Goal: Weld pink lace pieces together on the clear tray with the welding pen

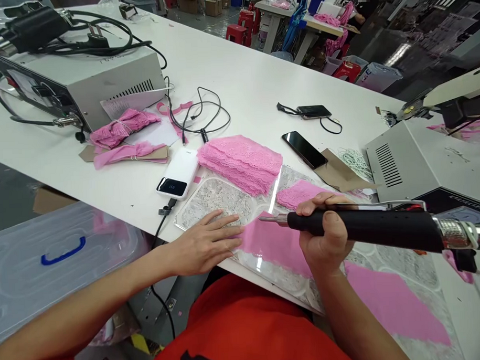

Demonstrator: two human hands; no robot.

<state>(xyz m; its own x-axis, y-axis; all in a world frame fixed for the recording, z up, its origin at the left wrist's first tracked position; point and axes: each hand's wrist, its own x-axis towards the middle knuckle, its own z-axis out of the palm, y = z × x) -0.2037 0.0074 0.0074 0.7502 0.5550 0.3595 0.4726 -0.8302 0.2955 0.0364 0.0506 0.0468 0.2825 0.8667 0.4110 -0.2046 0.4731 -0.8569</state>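
Note:
My right hand grips a black ultrasonic hand tool with a narrow metal tip. It is held nearly level, the tip pointing left over the upper edge of a flat pink fabric piece. My left hand lies flat with fingers stretched out, its fingertips at that fabric's left edge. Beneath is a clear sheet on a grey marble-patterned mat. Just beyond sits a stack of pink lace pieces. More pink lace lies behind my right hand, which partly hides it. Another pink fabric piece lies at right.
A white power bank with a cable stands left of the lace. Two phones lie farther back. Grey control boxes flank the work, one each side. Tied pink bundles are near the left one. A lidded plastic bin sits below left.

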